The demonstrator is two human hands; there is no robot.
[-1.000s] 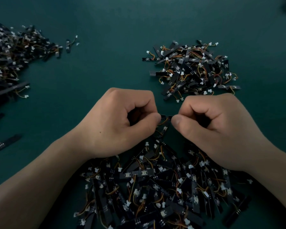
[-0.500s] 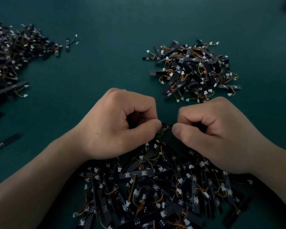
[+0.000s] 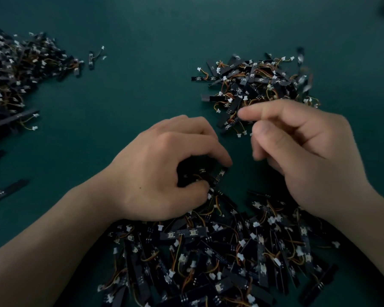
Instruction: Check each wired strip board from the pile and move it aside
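Note:
A big pile of black wired strip boards (image 3: pixel 208 251) with white connectors and orange wires lies right in front of me. My left hand (image 3: pixel 162 169) rests on the pile's far edge, its fingers and thumb curled round a strip board (image 3: pixel 220 174). My right hand (image 3: pixel 302 151) hovers to the right, fingers loosely spread and blurred, holding nothing. It sits over the near edge of a smaller pile of strip boards (image 3: pixel 253 85) farther back on the right. The right side of that pile is blurred.
The surface is a dark green mat (image 3: pixel 142 96). A third large heap of boards (image 3: pixel 13 74) spreads along the left edge. Single boards lie apart at the left (image 3: pixel 7 191) and at the back (image 3: pixel 95 58).
Both hands pinched one board between them before. Now my right hand has let go and moved up towards the far right pile, while my left hand has dropped onto the near pile.

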